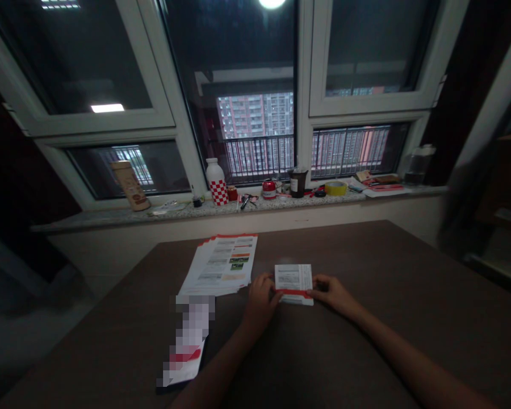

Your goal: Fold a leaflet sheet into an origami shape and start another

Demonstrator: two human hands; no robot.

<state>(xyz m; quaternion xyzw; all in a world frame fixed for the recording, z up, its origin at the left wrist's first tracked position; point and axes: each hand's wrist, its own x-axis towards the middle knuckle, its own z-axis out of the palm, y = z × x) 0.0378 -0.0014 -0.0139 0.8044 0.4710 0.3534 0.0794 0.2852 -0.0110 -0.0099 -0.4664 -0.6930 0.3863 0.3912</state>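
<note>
A folded paper leaflet (293,277) with printed text and a red band lies on the dark table in front of me. My left hand (262,296) is at its left edge, thumb on the lower left corner and fingers curled by the side. At the opposite edge, my right hand (333,291) pinches the leaflet's right side between thumb and fingers. Left of my left hand rests a fanned stack of printed sheets (221,267) with orange-red top edges. Nearer to me lies a white and red item (187,363), partly blurred out, on something dark.
The brown table (357,255) ends before a windowsill (179,210). On the sill stand a checkered bottle (218,184), a tan tumbler (130,186), a dark cup (297,184), a yellow tape roll (336,188), papers (383,190) and a clear jug (419,165).
</note>
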